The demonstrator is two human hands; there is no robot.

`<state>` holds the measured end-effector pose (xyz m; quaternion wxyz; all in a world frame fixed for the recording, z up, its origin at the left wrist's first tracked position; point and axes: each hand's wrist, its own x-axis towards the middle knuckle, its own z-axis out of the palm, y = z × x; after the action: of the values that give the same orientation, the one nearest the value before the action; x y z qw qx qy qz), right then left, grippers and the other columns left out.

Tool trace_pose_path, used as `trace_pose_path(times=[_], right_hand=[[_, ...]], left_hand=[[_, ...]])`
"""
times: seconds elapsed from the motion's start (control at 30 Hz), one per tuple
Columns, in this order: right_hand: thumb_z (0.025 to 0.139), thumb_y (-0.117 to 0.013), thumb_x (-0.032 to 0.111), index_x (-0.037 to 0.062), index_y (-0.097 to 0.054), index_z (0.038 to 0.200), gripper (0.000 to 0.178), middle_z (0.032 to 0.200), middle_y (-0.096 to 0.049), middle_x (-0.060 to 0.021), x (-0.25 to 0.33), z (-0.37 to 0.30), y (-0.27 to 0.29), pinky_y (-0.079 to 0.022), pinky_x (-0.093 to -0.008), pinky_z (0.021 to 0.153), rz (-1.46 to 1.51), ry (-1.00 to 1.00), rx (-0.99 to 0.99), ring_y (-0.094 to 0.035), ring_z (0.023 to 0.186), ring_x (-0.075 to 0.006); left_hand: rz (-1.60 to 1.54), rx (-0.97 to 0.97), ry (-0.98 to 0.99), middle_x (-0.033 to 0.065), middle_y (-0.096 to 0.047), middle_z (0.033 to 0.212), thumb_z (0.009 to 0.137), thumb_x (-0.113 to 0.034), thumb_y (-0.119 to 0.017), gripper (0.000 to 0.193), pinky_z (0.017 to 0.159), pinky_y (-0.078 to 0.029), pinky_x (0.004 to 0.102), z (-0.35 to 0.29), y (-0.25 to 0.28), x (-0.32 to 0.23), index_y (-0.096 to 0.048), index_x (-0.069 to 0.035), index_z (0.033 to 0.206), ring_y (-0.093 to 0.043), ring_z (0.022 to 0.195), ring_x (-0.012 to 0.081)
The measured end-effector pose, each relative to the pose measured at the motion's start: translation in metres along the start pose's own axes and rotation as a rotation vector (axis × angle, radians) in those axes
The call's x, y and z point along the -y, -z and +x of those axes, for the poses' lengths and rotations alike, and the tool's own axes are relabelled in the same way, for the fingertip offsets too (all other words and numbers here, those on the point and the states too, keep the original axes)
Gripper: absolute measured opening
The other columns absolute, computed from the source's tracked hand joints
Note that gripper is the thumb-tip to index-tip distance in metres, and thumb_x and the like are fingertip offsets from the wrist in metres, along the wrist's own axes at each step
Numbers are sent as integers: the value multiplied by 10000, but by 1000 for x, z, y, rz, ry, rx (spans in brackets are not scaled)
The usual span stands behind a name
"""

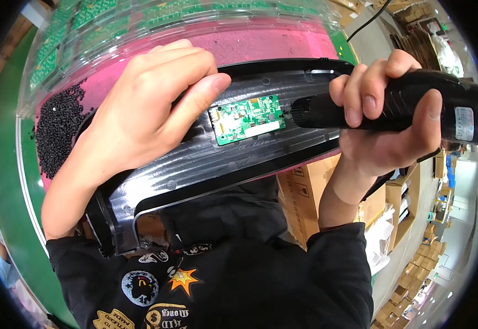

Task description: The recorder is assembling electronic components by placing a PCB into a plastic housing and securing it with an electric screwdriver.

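Observation:
A long black plastic housing (pixel 195 170) lies open side up in front of me. Inside it sits a green circuit board (pixel 248 118) with small parts and a white connector strip. My right hand (pixel 381 109) is wrapped round a black electric screwdriver (pixel 324 111), whose nose points left at the board's right edge. Over the left part of the housing, my left hand (pixel 156 104) is curled with its thumb against the bent fingers. Its fingertips are mostly hidden, and I cannot make out what is in them.
A heap of small black screws (pixel 58 129) lies on the pink mat (pixel 239 44) at the left. Clear plastic trays (pixel 156 16) with green circuit boards stand along the far side. Cardboard boxes (pixel 299 203) stand below the right side of the bench.

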<state>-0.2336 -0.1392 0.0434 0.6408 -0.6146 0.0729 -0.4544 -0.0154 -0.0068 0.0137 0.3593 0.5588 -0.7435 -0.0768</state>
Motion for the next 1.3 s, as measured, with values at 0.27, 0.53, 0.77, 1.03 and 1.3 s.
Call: trace_pose_path(times=[0.27,0.53,0.77,1.03,1.3], right_hand=[[915,-520,517,30,-546,989,493,600,-461,-2,-18,7,4,-347,-301,521,101,-80,66,-400,461,-114],[894,-539,542,31,-540,1015,525,607,-458,7,-13,7,-3,-348,-299,546,9,-91,120,-406,477,-106],[881,-577,533,56,-529,1095,525,680,-502,20,4,7,-14,-390,-310,624,300,-11,236,-470,547,-117],[760,-687,433,104,-500,1024,462,666,-519,53,14,2,-33,-416,-306,678,409,183,214,-491,548,-97],[787,-685,480,98,-510,1055,498,699,-539,43,11,3,-30,-419,-309,673,310,193,288,-501,549,-97]], left_hand=[[-76,-51,-17,111,-562,800,887,-29,-624,99,692,-438,335,5,-8,8,-554,36,860,-546,743,262],[-79,-32,-19,122,-589,838,862,-4,-639,90,731,-461,354,1,-7,8,-563,33,893,-581,797,286],[-154,50,-90,96,-607,857,771,-47,-748,209,732,-467,372,2,-7,2,-578,-3,886,-584,829,291],[-155,41,-111,98,-616,841,735,-56,-760,238,718,-469,378,-1,-6,4,-580,7,878,-589,803,299],[-288,64,-131,108,-637,829,726,-54,-766,243,723,-480,377,-3,-3,8,-614,17,902,-608,802,299]])
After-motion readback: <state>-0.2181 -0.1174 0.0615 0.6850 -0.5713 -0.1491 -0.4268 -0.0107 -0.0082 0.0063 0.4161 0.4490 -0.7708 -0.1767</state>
